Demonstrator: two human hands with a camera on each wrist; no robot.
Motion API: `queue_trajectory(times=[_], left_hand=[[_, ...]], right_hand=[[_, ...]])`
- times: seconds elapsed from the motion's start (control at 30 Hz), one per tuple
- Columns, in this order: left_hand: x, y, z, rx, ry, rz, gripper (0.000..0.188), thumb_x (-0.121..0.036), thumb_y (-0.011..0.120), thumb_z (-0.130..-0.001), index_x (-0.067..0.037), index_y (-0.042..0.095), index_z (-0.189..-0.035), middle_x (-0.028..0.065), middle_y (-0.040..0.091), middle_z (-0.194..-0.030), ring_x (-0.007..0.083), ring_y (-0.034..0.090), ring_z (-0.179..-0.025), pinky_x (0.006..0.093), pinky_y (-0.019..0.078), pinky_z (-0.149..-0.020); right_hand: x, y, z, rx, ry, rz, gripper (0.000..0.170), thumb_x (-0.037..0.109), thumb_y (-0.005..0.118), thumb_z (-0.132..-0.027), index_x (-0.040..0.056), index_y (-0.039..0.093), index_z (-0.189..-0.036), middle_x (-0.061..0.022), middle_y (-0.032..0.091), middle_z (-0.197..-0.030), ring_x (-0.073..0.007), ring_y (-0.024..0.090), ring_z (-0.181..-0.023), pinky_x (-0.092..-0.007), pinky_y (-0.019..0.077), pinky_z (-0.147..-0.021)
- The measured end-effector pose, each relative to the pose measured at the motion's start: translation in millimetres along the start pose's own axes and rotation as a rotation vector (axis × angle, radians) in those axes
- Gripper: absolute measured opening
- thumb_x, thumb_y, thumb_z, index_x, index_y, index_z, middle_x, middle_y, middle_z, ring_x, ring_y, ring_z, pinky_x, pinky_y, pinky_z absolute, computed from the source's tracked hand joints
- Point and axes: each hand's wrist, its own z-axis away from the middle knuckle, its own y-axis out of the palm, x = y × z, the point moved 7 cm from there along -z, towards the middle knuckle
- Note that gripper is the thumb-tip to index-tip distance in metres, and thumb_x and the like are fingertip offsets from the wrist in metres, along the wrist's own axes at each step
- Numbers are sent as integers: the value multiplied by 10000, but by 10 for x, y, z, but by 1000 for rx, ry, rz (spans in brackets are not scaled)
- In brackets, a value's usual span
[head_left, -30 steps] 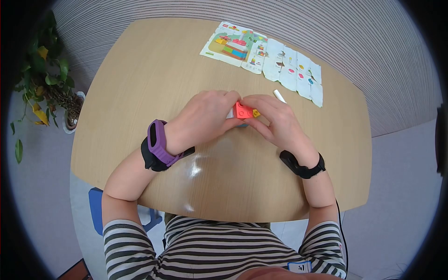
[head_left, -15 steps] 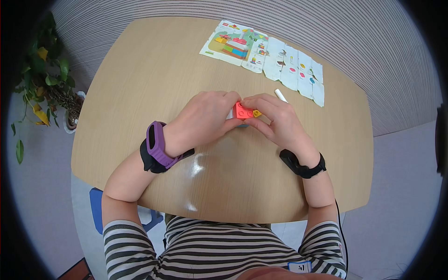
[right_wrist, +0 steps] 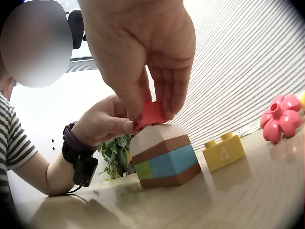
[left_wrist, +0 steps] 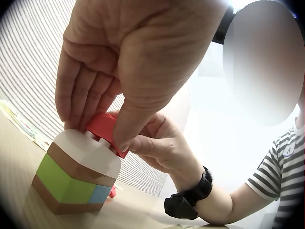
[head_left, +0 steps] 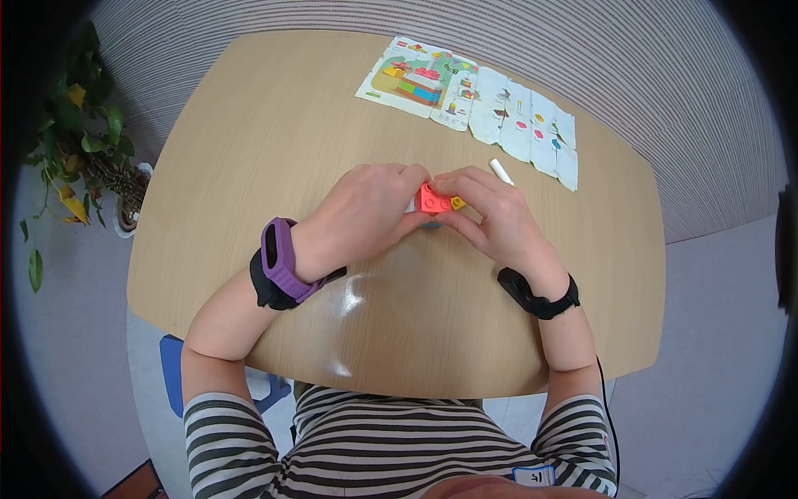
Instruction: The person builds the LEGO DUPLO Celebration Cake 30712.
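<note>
A red brick (head_left: 434, 200) is pinched between the left hand (head_left: 366, 212) and the right hand (head_left: 497, 218). In the left wrist view the red brick (left_wrist: 103, 128) sits tilted above white studs on the white rounded top (left_wrist: 81, 148) of a stack. Below that, the stack has brown, green and blue layers (left_wrist: 66, 183). From the right wrist view, fingers of both hands meet at the red brick (right_wrist: 153, 113), over the stack's blue block (right_wrist: 174, 161). Whether the brick is fully seated cannot be told.
A yellow brick marked 4 (right_wrist: 224, 152) stands beside the stack, with a pink flower piece (right_wrist: 281, 119) farther right. An unfolded instruction sheet (head_left: 499, 116) lies at the table's back. A white stick-like piece (head_left: 501, 171) lies behind the right hand.
The red brick has shifted very slightly to the right between the fingers. Both hands stay in nearly the same place.
</note>
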Motion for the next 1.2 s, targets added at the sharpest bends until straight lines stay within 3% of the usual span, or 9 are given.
queue_trajectory(times=[1.2], left_hand=[[7,18,5,19,-10,-5,290,-193,677,-797,-2,578,-992,163,639,-863,333,612,-790,384,491,-687]], right_hand=[[5,13,13,-1,5,16,295,74,712,-737,53,602,-1010,-84,595,-895,-246,593,-708,-341,485,-633]])
